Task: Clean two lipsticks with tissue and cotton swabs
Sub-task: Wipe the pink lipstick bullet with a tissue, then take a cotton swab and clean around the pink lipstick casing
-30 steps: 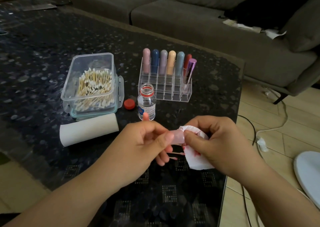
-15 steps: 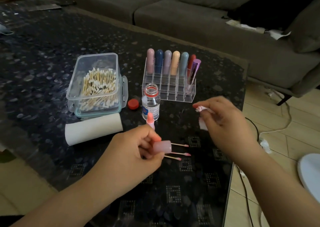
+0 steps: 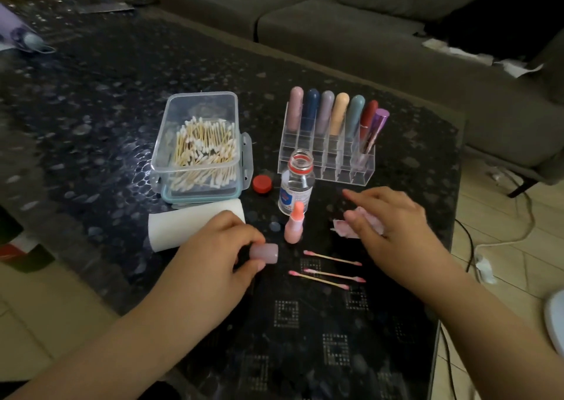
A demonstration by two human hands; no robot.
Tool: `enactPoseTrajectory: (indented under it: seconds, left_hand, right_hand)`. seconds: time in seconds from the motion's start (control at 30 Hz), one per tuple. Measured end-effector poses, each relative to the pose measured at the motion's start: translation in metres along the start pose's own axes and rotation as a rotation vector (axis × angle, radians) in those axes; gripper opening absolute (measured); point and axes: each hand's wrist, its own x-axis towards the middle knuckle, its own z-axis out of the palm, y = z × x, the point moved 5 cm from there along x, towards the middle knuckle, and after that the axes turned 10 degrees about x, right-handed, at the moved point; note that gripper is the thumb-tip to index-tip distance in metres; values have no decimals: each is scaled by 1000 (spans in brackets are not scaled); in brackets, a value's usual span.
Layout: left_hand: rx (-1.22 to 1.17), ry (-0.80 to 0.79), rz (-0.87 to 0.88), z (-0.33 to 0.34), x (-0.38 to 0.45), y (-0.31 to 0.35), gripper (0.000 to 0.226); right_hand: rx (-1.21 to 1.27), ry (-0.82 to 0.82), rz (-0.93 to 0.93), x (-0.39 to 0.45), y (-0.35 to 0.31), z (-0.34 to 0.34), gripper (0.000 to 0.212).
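Left hand [image 3: 218,256] pinches the pink cap [image 3: 264,251] between thumb and fingers — open lipstick [image 3: 294,224] stands upright by the bottle [image 3: 296,183]. Right hand [image 3: 393,219], fingers spread, rests on the stained tissue [image 3: 345,228] — three used swabs [image 3: 331,270] lie just in front.

Between my hands, an uncapped lipstick [image 3: 294,224] stands upright on the dark table [image 3: 106,100], an open bottle [image 3: 296,183] just behind it. Three used cotton swabs [image 3: 328,270] lie nearer; closer still, bare tabletop.
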Motion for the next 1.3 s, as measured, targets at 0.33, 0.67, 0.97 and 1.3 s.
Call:
enactPoseTrajectory:
  seconds: [0.33,0.67,0.97,1.3]
  left_hand:
    - [72,42,38,-7,2,1,35]
    - [372,273,134,-95,40,-44,34]
    - [264,339,3,-105,51,-78,21]
    - [135,306,-71,-101,56,-86,29]
  right_hand:
    - [266,113,-149,-7,-69,-29,30]
    - [-72,-529,-227,112,-169,15,29]
    - [-429,-702,-316,169,-163,112,21]
    - [-556,-833,-406,172,-171,141,17]
